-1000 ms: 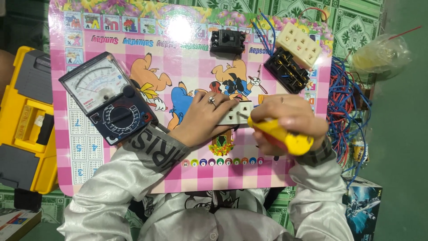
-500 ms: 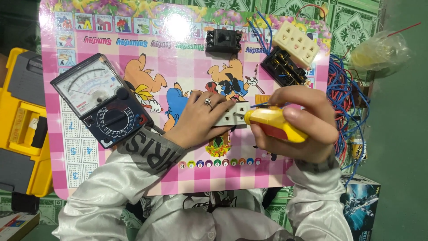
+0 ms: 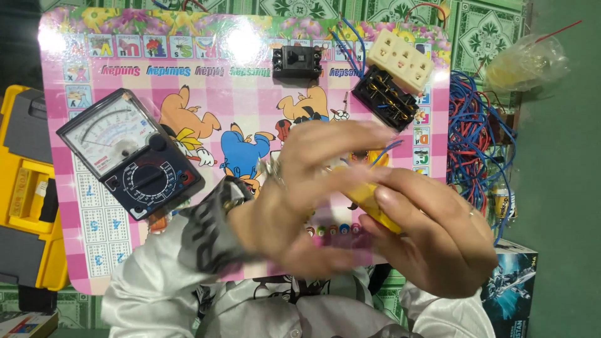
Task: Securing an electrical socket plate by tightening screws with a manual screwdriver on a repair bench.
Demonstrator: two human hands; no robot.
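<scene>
My left hand is raised over the pink cartoon board and is blurred by motion. Its fingers stretch to the right, across the yellow tool handle. My right hand grips that yellow handle. Thin blue wire ends poke out just above my left fingers. The small white part I pressed on earlier is hidden under my hands. Whether my left hand holds anything cannot be made out.
A black analog multimeter lies on the board's left. A black breaker, a cream socket strip and a black socket body sit at the top. Red and blue wires pile up at right, a yellow toolbox at left.
Both hands have risen toward the camera and come together. My left hand has left the white part on the board and now blurs across the yellow handle.
</scene>
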